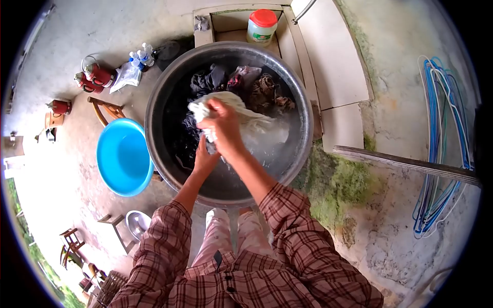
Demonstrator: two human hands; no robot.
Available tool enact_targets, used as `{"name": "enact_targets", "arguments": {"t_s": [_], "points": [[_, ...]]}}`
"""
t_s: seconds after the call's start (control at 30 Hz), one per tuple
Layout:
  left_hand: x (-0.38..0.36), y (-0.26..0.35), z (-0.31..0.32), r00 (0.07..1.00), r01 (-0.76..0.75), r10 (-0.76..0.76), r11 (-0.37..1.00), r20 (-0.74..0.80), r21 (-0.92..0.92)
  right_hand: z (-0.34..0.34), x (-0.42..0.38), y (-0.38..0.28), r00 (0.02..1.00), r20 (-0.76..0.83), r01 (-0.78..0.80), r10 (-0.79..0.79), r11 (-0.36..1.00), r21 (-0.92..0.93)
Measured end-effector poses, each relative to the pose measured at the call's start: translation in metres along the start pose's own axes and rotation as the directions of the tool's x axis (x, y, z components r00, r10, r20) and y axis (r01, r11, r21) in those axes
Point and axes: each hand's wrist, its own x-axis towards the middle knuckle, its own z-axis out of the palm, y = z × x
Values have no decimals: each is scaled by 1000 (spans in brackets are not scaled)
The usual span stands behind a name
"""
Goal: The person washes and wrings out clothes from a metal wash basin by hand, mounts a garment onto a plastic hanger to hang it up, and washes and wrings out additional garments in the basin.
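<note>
Both hands [225, 126] on wht. cloth [241, 107] over lg. tub [306, 123]

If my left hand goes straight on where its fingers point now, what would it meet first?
Most likely the bunched white cloth, which your right hand grips just ahead of it. Your left hand may be touching this cloth now; the single view leaves depth unclear.
</note>
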Motion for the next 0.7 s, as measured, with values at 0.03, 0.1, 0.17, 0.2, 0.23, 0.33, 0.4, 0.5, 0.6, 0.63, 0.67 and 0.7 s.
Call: {"name": "enact_targets", "arguments": {"t_s": [0.03, 0.1, 0.17, 0.2, 0.23, 0.33, 0.4, 0.5, 0.6, 0.63, 0.67, 0.7], "points": [[7, 11, 0, 998, 49, -56, 975, -25, -218, 12, -1, 3, 994, 34, 101, -100, 994, -40], [22, 28, -8, 983, 126, -180, 779, -27, -614, 24, -9, -5, 987, 145, 76, -67, 996, -54], [32, 42, -29, 965, 132, -262, 515, -8, -847, 31, -14, -14, 971, 206, 139, -120, 987, -79], [34, 46, -41, 956, 117, -292, 392, -3, -912, 33, -16, -19, 961, 226, 192, -159, 973, -128], [35, 48, -53, 949, 98, -315, 305, -3, -947, 31, -15, -17, 964, 220, 171, -150, 982, -80], [31, 50, -88, 910, 39, -410, 236, -64, -971, -14, -3, -4, 961, 277, 134, -20, 906, -401], [34, 38, -108, 886, 21, -432, 400, -169, -916, -63, 3, 29, 978, 206, 115, -26, 894, -433], [46, 34, -124, 815, -74, -457, 528, -356, -846, -155, -5, 53, 984, 128, 168, -124, 403, -900], [52, 36, -132, 766, -49, -492, 597, -413, -801, -236, -29, 85, 999, -33, -32, 29, -32, -999], [50, 46, -134, 805, -65, -432, 618, -408, -784, -255, -38, 98, 994, -19, -17, 109, -22, -1000], [50, 50, -135, 838, -83, -372, 637, -399, -767, -272, -47, 112, 982, -3, -1, 189, -11, -1000], [61, 30, -138, 911, -62, -240, 725, -336, -686, -278, -52, 119, 964, 15, 15, 267, 2, -1000]]}}
